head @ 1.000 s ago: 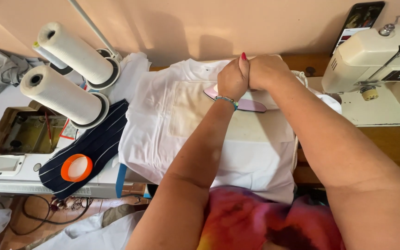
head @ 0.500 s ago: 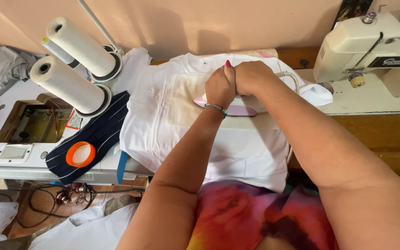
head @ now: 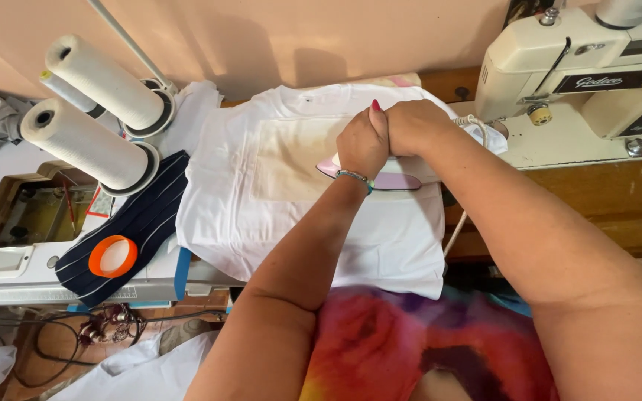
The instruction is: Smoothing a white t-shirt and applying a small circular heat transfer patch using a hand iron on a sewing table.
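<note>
— What had shifted in that last second, starting with the big things?

— Very little. The wooden counter and the cream sewing machine at its right end only slid in the view because the head moved. The white garment lay flat across the middle as before. To its left were the two large thread cones, with the navy striped cloth and the orange ring on it.

— And the yellowish patch?

— The pale beige rectangle stayed spread on the garment's chest. It had not wrinkled or crept.

— So the iron was the thing that moved?

— Barely. The iron, with its lilac sole, sat flat on the garment at the rectangle's right edge, where it had been half a second earlier. It had drifted only a touch, if at all.

— The hands?

— The left hand and the right hand were bunched side by side on top of the iron. Each grip was clenched about its handle, which lay hidden beneath them. Neither had let go or changed its hold.

— What did that mean for the work?

— I'd judge it was a sustained press on one spot rather than a sweeping stroke. That edge of the rectangle was still under heat, and its left side was uncovered.
</note>
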